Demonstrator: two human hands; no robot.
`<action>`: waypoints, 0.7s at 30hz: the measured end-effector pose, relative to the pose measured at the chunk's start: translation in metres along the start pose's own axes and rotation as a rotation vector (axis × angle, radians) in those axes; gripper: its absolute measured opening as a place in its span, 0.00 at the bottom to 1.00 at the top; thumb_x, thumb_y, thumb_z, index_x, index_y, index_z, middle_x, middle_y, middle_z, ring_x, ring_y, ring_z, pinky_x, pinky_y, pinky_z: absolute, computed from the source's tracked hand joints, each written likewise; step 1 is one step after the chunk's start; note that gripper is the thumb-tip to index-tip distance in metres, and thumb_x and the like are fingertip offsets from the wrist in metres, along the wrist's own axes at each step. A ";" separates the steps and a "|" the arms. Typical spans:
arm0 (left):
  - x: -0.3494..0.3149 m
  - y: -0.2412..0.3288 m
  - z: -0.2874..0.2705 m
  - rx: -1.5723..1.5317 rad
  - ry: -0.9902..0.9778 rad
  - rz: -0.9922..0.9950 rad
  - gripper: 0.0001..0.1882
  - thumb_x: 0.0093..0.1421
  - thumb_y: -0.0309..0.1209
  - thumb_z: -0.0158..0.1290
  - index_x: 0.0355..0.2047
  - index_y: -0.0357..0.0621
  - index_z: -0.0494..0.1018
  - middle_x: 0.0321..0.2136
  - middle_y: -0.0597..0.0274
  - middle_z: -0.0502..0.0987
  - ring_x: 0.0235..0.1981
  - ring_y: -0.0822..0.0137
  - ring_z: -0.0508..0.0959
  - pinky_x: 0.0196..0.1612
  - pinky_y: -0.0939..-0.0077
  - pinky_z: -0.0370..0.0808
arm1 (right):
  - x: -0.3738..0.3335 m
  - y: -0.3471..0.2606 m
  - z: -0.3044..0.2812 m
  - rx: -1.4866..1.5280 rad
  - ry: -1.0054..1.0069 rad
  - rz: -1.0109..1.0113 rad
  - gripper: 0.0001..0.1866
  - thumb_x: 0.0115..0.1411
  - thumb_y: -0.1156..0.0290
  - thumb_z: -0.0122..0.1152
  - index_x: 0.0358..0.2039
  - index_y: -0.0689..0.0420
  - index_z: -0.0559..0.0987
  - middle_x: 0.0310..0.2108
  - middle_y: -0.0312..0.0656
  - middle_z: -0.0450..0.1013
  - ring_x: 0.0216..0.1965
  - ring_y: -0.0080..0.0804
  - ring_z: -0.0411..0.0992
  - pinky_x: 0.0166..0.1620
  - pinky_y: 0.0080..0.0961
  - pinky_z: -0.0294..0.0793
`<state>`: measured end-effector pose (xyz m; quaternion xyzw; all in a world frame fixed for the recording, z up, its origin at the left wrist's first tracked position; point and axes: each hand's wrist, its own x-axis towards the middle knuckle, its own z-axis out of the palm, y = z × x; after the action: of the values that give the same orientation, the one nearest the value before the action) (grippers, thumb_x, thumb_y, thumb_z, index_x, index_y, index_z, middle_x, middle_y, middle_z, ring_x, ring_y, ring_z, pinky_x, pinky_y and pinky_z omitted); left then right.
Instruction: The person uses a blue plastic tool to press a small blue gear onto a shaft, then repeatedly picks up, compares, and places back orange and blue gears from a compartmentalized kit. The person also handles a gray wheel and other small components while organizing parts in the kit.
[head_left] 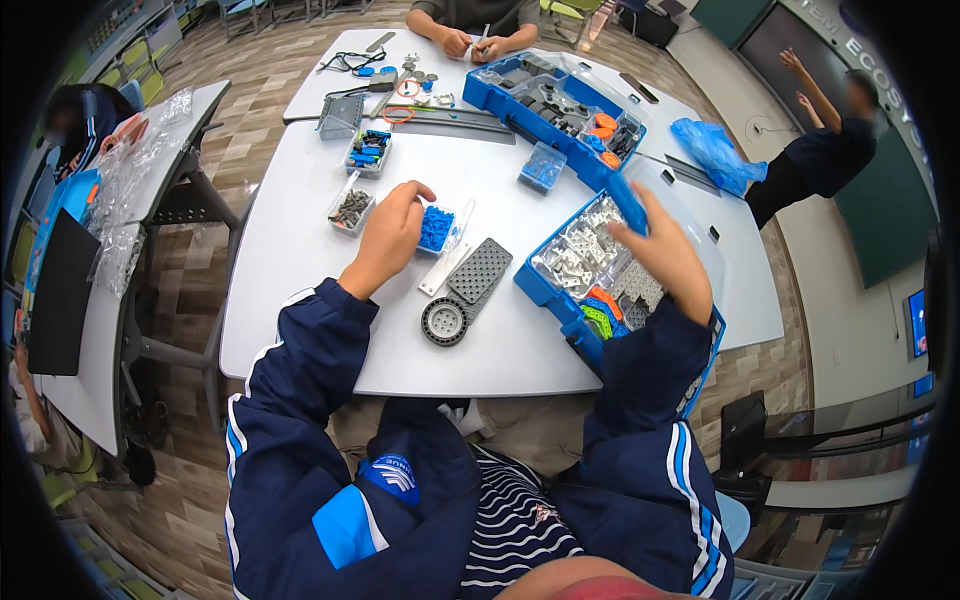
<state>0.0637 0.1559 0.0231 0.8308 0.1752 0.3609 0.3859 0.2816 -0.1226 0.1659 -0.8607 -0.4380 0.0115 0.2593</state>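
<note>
My left hand hovers beside a small clear box of blue pegs, its fingers loosely bent and apart, with nothing seen in them. My right hand is over the near blue parts case, thumb and forefinger spread. A blue piece shows between them; I cannot tell whether it is loose or the case's wall. The case holds white, grey, orange and green parts. Between my hands lies a grey perforated plate assembly with a black-tyred wheel at its near end. A white strip touches its left side.
Small boxes of grey parts and mixed pegs stand at left. Another blue box sits near the far blue case. A blue plastic bag lies at right. Across the table, another person's hands hold something.
</note>
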 end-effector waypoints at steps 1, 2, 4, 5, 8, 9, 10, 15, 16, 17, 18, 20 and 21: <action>0.002 0.002 -0.003 -0.073 -0.017 -0.038 0.12 0.64 0.23 0.42 0.42 0.37 0.75 0.33 0.52 0.77 0.34 0.61 0.78 0.38 0.67 0.73 | -0.014 -0.005 -0.002 -0.013 -0.076 -0.018 0.38 0.62 0.57 0.66 0.67 0.63 0.66 0.47 0.62 0.78 0.46 0.52 0.80 0.51 0.37 0.75; 0.003 0.005 -0.007 -0.151 -0.021 -0.072 0.13 0.64 0.22 0.41 0.43 0.37 0.74 0.33 0.54 0.77 0.34 0.64 0.78 0.39 0.68 0.73 | -0.027 -0.009 -0.006 0.038 -0.157 -0.002 0.36 0.63 0.59 0.67 0.67 0.61 0.67 0.47 0.60 0.79 0.47 0.49 0.80 0.52 0.36 0.75; 0.001 0.017 -0.016 -0.287 -0.091 -0.248 0.15 0.65 0.19 0.37 0.47 0.36 0.72 0.36 0.57 0.77 0.36 0.70 0.77 0.41 0.71 0.75 | -0.051 -0.017 -0.010 0.136 -0.313 0.018 0.32 0.64 0.63 0.67 0.66 0.58 0.69 0.47 0.56 0.79 0.48 0.43 0.79 0.53 0.34 0.74; -0.003 0.026 -0.020 -0.372 -0.080 -0.201 0.16 0.66 0.19 0.37 0.49 0.35 0.71 0.39 0.56 0.77 0.38 0.69 0.78 0.41 0.73 0.76 | -0.061 -0.021 -0.010 0.132 -0.331 0.010 0.31 0.64 0.65 0.66 0.65 0.59 0.70 0.46 0.57 0.79 0.47 0.45 0.79 0.52 0.34 0.74; -0.031 0.065 -0.029 -0.553 -0.064 -0.155 0.17 0.69 0.19 0.35 0.54 0.33 0.69 0.46 0.51 0.78 0.45 0.65 0.81 0.45 0.74 0.79 | -0.080 -0.033 -0.004 0.178 -0.298 -0.151 0.27 0.62 0.72 0.65 0.61 0.60 0.72 0.42 0.58 0.79 0.44 0.53 0.80 0.49 0.36 0.76; -0.047 0.081 -0.028 -0.613 -0.050 -0.111 0.17 0.70 0.19 0.35 0.55 0.32 0.68 0.48 0.48 0.79 0.48 0.62 0.82 0.47 0.72 0.80 | -0.084 -0.038 0.002 0.202 -0.278 -0.214 0.26 0.60 0.74 0.65 0.60 0.61 0.73 0.41 0.58 0.79 0.43 0.56 0.80 0.47 0.38 0.77; -0.061 0.097 -0.025 -0.677 -0.039 -0.172 0.16 0.71 0.19 0.36 0.55 0.32 0.68 0.49 0.47 0.79 0.49 0.60 0.82 0.47 0.71 0.80 | -0.087 -0.042 0.004 0.300 -0.334 -0.193 0.22 0.62 0.75 0.63 0.57 0.61 0.75 0.39 0.56 0.79 0.41 0.55 0.80 0.45 0.37 0.77; -0.099 0.143 0.001 -0.857 -0.116 -0.351 0.14 0.72 0.20 0.44 0.55 0.31 0.69 0.46 0.47 0.80 0.46 0.61 0.84 0.47 0.73 0.80 | -0.095 -0.070 0.043 0.411 -0.209 -0.295 0.15 0.64 0.74 0.65 0.51 0.61 0.77 0.37 0.51 0.78 0.39 0.49 0.80 0.42 0.36 0.77; -0.102 0.147 0.007 -0.768 -0.115 -0.298 0.13 0.70 0.20 0.47 0.53 0.31 0.71 0.44 0.48 0.82 0.45 0.62 0.84 0.47 0.73 0.81 | -0.096 -0.074 0.051 0.468 -0.186 -0.334 0.16 0.63 0.74 0.66 0.50 0.61 0.77 0.37 0.50 0.79 0.39 0.48 0.80 0.42 0.35 0.77; -0.104 0.151 0.011 -0.674 -0.109 -0.260 0.12 0.69 0.19 0.50 0.51 0.31 0.72 0.43 0.50 0.83 0.44 0.63 0.85 0.47 0.73 0.81 | -0.096 -0.077 0.057 0.519 -0.174 -0.369 0.16 0.62 0.74 0.67 0.50 0.61 0.77 0.37 0.50 0.79 0.39 0.47 0.80 0.41 0.35 0.77; -0.106 0.152 0.014 -0.589 -0.116 -0.212 0.11 0.67 0.19 0.53 0.49 0.31 0.74 0.41 0.51 0.84 0.43 0.65 0.85 0.47 0.74 0.81 | -0.097 -0.078 0.062 0.563 -0.166 -0.326 0.15 0.60 0.74 0.69 0.47 0.62 0.78 0.36 0.48 0.79 0.37 0.44 0.80 0.40 0.33 0.77; -0.108 0.153 0.016 -0.559 -0.112 -0.242 0.10 0.66 0.18 0.54 0.47 0.31 0.73 0.40 0.51 0.84 0.42 0.65 0.86 0.46 0.73 0.81 | -0.096 -0.077 0.067 0.554 -0.094 -0.342 0.14 0.59 0.75 0.70 0.45 0.62 0.79 0.35 0.47 0.78 0.37 0.43 0.80 0.39 0.32 0.77; -0.108 0.153 0.016 -0.553 -0.112 -0.258 0.09 0.65 0.18 0.55 0.46 0.31 0.73 0.40 0.51 0.85 0.42 0.65 0.86 0.45 0.73 0.81 | -0.096 -0.076 0.068 0.561 -0.056 -0.345 0.14 0.58 0.76 0.71 0.44 0.62 0.79 0.35 0.47 0.78 0.37 0.42 0.80 0.38 0.32 0.77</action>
<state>0.0038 -0.0119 0.0831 0.6838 0.1531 0.2967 0.6488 0.1491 -0.1293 0.1222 -0.6682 -0.5641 0.1110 0.4722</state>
